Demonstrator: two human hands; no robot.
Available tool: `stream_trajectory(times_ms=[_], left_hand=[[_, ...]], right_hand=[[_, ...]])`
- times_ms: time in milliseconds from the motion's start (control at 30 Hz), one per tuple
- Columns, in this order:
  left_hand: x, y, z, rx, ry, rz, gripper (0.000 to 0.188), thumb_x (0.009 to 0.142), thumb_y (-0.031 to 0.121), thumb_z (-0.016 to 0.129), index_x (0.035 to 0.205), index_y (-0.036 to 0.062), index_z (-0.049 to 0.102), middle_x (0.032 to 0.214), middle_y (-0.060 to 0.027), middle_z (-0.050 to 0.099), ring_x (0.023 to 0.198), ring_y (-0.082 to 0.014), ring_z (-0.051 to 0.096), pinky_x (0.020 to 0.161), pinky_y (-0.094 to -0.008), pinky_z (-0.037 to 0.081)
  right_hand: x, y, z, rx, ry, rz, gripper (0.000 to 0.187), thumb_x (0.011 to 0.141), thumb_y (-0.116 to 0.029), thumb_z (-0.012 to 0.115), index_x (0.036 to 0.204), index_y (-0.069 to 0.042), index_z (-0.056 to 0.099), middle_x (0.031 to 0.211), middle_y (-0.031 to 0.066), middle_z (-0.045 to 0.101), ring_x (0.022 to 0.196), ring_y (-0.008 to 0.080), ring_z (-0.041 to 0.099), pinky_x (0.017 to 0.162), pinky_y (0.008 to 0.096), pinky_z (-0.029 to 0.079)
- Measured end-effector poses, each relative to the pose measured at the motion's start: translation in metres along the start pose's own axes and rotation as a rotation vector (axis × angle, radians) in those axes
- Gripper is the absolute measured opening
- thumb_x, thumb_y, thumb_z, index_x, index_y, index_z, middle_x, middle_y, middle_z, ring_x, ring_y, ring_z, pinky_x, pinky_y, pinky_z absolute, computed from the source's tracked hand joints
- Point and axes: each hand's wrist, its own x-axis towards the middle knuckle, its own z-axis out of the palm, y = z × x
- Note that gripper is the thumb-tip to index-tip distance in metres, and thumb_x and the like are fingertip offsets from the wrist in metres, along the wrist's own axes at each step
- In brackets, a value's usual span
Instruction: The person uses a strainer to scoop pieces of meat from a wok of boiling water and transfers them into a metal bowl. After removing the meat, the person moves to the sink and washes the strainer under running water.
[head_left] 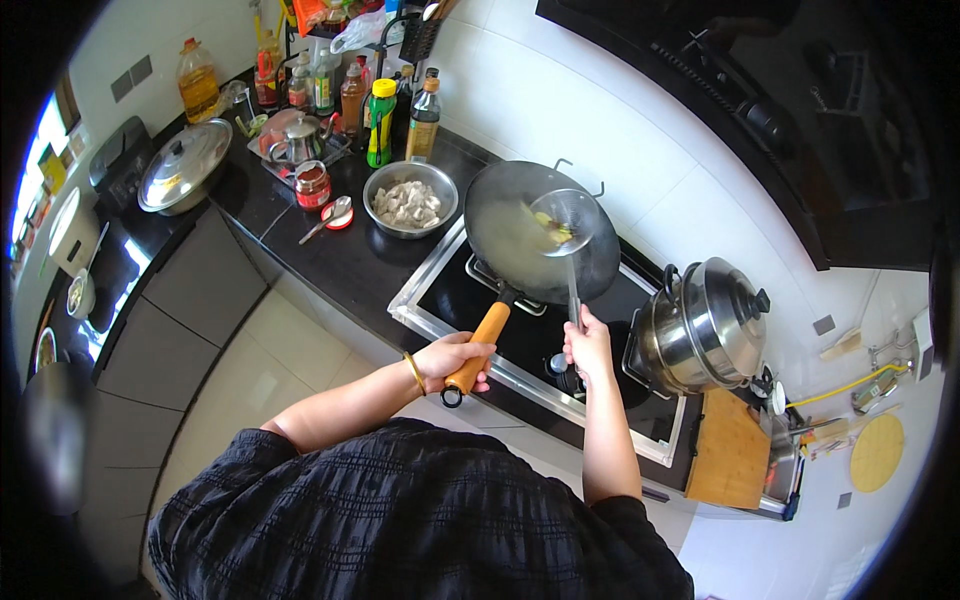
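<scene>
My left hand (455, 362) is closed around the wooden handle of a dark wok (500, 190) on the left burner. In my right hand (588, 345) is the long metal handle of a mesh skimmer (577, 215), its round head over the right part of the wok. Yellowish pieces of food (550, 228) lie in the skimmer; their kind is too small to tell. Haze blurs the inside of the wok. Left of the wok, a steel bowl (378, 172) holds pale chunks that look like raw meat (408, 205).
A steel steamer pot (690, 330) stands on the right burner, beside a wooden cutting board (728, 450). Several sauce bottles (424, 120), a red-lidded jar (312, 186) and a spoon (325, 222) sit on the left counter. A dark range hood (760, 110) hangs above the stove.
</scene>
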Motion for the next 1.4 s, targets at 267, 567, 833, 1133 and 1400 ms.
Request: stream_trajectory(times_ms=[267, 567, 833, 1133, 1400], left_hand=[[-0.001, 0.0, 0.001, 0.003, 0.007, 0.011, 0.029, 0.082, 0.016, 0.056, 0.1, 0.002, 0.037, 0.072, -0.0067, 0.05, 0.058, -0.0138, 0.053, 0.055, -0.0317, 0.053], [0.0, -0.001, 0.0, -0.009, -0.004, 0.015, 0.029, 0.082, 0.016, 0.055, 0.099, 0.0018, 0.037, 0.07, -0.0068, 0.05, 0.058, -0.0139, 0.053, 0.055, -0.0315, 0.053], [0.005, -0.004, -0.003, -0.002, -0.014, 0.021, 0.031, 0.082, 0.019, 0.056, 0.102, 0.002, 0.038, 0.073, -0.0063, 0.051, 0.058, -0.0157, 0.055, 0.055, -0.0293, 0.051], [0.0, 0.0, 0.001, -0.005, 0.003, 0.0, 0.029, 0.082, 0.016, 0.055, 0.1, 0.0023, 0.037, 0.072, -0.0061, 0.049, 0.057, -0.0136, 0.053, 0.054, -0.0307, 0.053], [0.004, -0.003, -0.004, -0.001, -0.013, 0.009, 0.029, 0.083, 0.018, 0.055, 0.101, 0.0035, 0.039, 0.074, -0.0064, 0.051, 0.058, -0.0129, 0.053, 0.056, -0.0306, 0.051]], right_hand=[[-0.029, -0.015, -0.002, 0.44, -0.374, 0.184, 0.036, 0.085, -0.007, 0.046, 0.121, -0.008, 0.04, 0.063, 0.0028, 0.044, 0.044, 0.0043, 0.037, 0.035, 0.0155, 0.03], [-0.058, -0.008, -0.023, 0.736, -0.451, 0.09, 0.042, 0.087, -0.01, 0.044, 0.128, -0.009, 0.033, 0.071, 0.007, 0.046, 0.046, 0.0027, 0.037, 0.035, 0.0119, 0.029], [-0.056, 0.017, -0.025, 0.665, -0.201, -0.133, 0.045, 0.088, -0.009, 0.043, 0.131, -0.014, 0.03, 0.068, 0.0036, 0.045, 0.04, 0.0037, 0.036, 0.032, 0.0142, 0.028], [-0.065, 0.027, -0.025, 0.605, -0.109, -0.069, 0.047, 0.086, -0.007, 0.045, 0.13, -0.014, 0.032, 0.064, 0.0027, 0.045, 0.041, 0.0043, 0.037, 0.033, 0.0154, 0.03], [-0.038, -0.003, -0.056, -0.09, 0.017, -0.072, 0.051, 0.082, -0.003, 0.05, 0.13, -0.007, 0.032, 0.056, -0.0019, 0.042, 0.039, 0.0054, 0.038, 0.033, 0.0199, 0.031]])
